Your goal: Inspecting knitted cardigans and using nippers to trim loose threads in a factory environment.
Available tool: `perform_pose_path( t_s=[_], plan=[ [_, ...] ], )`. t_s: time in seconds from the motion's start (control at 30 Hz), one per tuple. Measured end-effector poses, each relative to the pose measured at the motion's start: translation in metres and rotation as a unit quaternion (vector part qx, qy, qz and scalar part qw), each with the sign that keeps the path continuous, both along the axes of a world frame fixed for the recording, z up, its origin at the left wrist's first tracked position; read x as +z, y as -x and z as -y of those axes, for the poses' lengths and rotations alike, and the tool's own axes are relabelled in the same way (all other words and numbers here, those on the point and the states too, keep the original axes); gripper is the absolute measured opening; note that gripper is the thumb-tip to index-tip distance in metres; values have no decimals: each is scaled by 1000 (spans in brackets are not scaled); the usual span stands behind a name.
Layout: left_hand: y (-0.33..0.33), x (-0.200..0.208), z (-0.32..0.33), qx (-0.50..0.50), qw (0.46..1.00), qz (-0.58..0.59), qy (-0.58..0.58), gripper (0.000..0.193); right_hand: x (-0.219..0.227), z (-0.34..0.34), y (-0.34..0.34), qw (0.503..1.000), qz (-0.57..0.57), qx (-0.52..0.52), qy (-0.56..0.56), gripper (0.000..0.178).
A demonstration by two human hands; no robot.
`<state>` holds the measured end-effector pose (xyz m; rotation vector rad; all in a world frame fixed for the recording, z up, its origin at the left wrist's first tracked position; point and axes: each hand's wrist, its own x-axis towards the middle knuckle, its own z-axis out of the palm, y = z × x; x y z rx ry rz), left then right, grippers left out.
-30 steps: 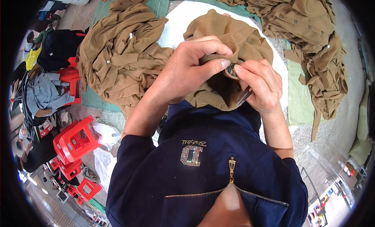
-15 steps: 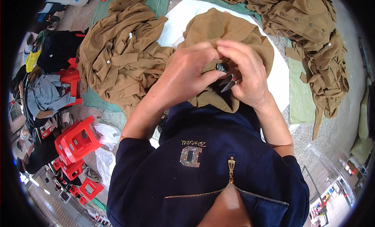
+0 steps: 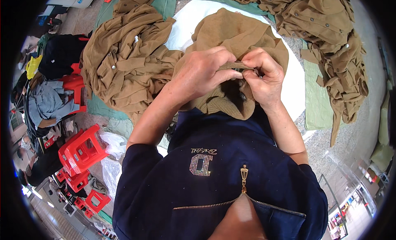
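A brown knitted garment (image 3: 231,29) is bunched over my lap and the white sheet. My left hand (image 3: 204,70) is closed on its edge, thumb and fingers pinching the fabric. Right beside it, my right hand (image 3: 265,77) pinches the same edge, fingertips almost meeting the left ones. A small dark part shows among the right fingers; most of it is hidden. Below that hand, a dark round piece (image 3: 242,96) shows against the garment's opening; whether it is a button or part of a tool, I cannot make out.
Brown buttoned garments lie in a heap at the left (image 3: 128,58) and another at the right (image 3: 317,17). Red plastic stools (image 3: 82,151) stand at the left, some under piled clothes (image 3: 49,97). Clear plastic bags (image 3: 112,143) lie beside them. Green sheeting (image 3: 317,112) covers part of the floor.
The pointed metal blades seen in my right hand are now out of sight. My right fingers have closed on the garment's edge, and the left thumb has shifted slightly right.
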<state>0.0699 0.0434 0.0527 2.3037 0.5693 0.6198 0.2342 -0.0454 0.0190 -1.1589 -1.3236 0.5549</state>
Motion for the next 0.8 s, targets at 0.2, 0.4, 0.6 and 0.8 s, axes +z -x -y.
perform_pose_path(
  t_s=[0.2,0.4,0.6,0.8],
  plan=[
    [-7,-6,6,17,998,64,23,25,-3,3,3,995,-102,-14,1,22],
    [-11,-6,7,41,995,63,66,19,-11,4,4,992,-114,-54,-6,25],
    [-10,-6,13,26,990,93,100,14,-6,4,-4,947,246,-126,-165,23],
    [-9,-14,18,57,990,94,88,17,-10,4,-5,948,234,-123,-177,23]
  ],
)
